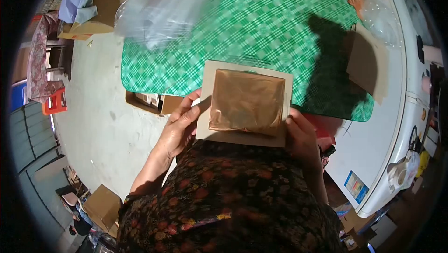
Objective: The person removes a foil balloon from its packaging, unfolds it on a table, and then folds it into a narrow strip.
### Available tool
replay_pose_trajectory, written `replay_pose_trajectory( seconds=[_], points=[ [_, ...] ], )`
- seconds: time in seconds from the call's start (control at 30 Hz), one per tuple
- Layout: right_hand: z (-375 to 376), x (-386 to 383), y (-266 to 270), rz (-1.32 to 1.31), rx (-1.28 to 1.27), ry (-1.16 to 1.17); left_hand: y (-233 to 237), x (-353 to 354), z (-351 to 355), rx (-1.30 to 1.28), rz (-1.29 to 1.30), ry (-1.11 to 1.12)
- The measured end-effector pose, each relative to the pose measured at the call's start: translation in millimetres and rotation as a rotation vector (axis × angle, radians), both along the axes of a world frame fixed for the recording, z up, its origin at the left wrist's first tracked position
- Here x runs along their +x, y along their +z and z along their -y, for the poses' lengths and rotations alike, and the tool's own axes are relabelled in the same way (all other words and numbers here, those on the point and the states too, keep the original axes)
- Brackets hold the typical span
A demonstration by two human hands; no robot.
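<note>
A square beige board (201,127) with a shiny copper-coloured sheet (247,101) on its face is held up near the table's front edge. My left hand (181,124) grips the board's left edge, thumb in front and fingers partly behind it. At the right edge, my right hand (300,129) holds the board too, lying in shadow. The sheet looks wrinkled and covers most of the board.
A green checked tablecloth (261,24) covers the table, with clear plastic bags (163,10) at its back left. Cardboard pieces (366,62) lie at the right, beside a white appliance (373,150). An open cardboard box (168,105) stands under the table's front edge.
</note>
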State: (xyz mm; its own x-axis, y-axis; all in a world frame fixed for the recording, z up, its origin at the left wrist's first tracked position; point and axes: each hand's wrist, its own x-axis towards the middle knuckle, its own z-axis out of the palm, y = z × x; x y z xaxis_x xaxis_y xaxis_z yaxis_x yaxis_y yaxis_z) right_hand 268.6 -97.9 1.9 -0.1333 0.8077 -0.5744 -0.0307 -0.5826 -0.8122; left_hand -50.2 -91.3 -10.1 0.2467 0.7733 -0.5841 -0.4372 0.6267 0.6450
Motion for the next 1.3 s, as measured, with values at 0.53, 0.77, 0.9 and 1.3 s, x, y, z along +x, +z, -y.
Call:
replay_pose_trajectory(
  seconds=[0.53,0.77,0.9,1.3],
  points=[
    [21,5,-12,-0.020,-0.083,-0.015,-16,-22,14,-0.081,-0.060,0.000],
    [31,12,-23,-0.134,-0.174,-0.024,1,-22,7,-0.026,0.016,-0.122],
    [33,9,-16,-0.116,-0.189,-0.015,-2,-28,9,-0.040,0.007,-0.172],
    [36,12,-21,0.154,-0.021,0.119,9,-28,7,-0.063,-0.252,-0.250]
  ],
)
